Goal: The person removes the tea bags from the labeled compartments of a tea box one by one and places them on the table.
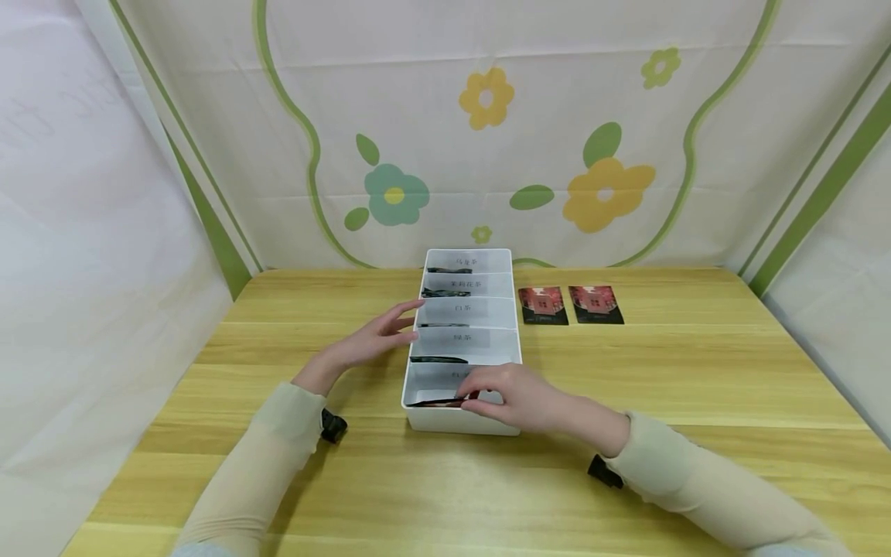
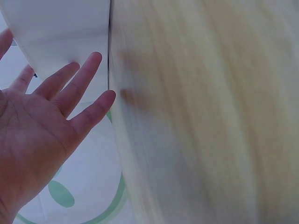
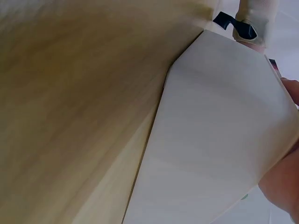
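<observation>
Right hand at near slot of white box, left hand spread at its side

White box (image 1: 431, 420) sits mid-counter (image 1: 696, 371), long side running near to far, split into five slots in a row. Each slot has a printed label, upside down from the wearer's side. Right hand (image 1: 518, 394) is over the near slot, thumb and forefinger pinching the right end of a dark reddish packet (image 1: 433, 403), which stands on edge inside, just behind the near wall. Right wrist view mostly shows that wall; fingers only partly in at the right edge.

Left hand (image 1: 372, 339) is spread, palm toward the box's left wall, holding nothing. Fingertips are right at the wall; cannot tell if they touch.

The other four slots hold thin dark packets (image 1: 438, 360) at their left side, seen edge-on. To the right of the box, by its far half, two red-and-black packets (image 1: 543, 305) lie flat on the counter, side by side, slightly apart.

Both arms in pale sleeves (image 1: 278, 441), a black mount (image 1: 332, 425) at each wrist. Behind the counter: white cloth (image 1: 557, 85) with yellow, green and teal flowers.
</observation>
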`<action>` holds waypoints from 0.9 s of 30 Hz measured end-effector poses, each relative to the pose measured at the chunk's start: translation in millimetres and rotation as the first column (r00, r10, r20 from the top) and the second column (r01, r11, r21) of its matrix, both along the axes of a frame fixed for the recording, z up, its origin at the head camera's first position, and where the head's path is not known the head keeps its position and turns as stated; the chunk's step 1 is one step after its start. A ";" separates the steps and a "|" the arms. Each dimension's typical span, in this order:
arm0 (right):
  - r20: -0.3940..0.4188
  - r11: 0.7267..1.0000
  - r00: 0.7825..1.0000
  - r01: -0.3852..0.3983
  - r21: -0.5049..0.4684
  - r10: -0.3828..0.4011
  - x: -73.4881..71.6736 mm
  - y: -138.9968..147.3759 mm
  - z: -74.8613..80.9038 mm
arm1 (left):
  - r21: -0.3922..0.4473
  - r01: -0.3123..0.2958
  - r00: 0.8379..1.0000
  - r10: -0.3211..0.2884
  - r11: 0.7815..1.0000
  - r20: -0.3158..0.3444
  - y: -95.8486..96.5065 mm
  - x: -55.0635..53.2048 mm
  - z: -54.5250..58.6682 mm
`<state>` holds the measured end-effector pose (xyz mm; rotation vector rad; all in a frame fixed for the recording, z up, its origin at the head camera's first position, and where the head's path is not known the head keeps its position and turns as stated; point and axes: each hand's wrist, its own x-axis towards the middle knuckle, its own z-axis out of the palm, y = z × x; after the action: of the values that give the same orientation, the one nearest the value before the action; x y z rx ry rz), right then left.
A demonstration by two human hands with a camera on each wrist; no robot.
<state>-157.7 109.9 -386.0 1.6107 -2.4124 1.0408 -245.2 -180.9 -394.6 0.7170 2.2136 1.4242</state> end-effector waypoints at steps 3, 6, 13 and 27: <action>-0.014 1.000 1.000 0.003 -0.011 -0.004 0.9 -2.1 -0.4 | 0.009 0.006 1.000 -0.006 1.000 -0.002 -0.1 0.2 0.1; -0.045 0.999 0.999 0.005 -0.032 -0.006 1.0 -3.3 -1.3 | 0.019 0.013 1.000 -0.013 1.000 -0.001 -0.1 0.2 0.3; -0.047 0.993 0.999 -0.011 -0.119 0.005 1.5 -5.1 -1.9 | 0.027 0.024 1.000 -0.024 0.999 0.000 0.1 -0.2 -0.3; 0.192 0.963 0.980 0.011 -0.271 0.043 6.3 -5.8 -0.2 | 0.007 0.007 1.000 -0.007 1.000 0.000 0.1 -0.5 -0.6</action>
<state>-151.4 104.2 -386.2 1.5006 -2.2439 1.5237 -245.7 -180.7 -395.2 0.7266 2.2046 1.4288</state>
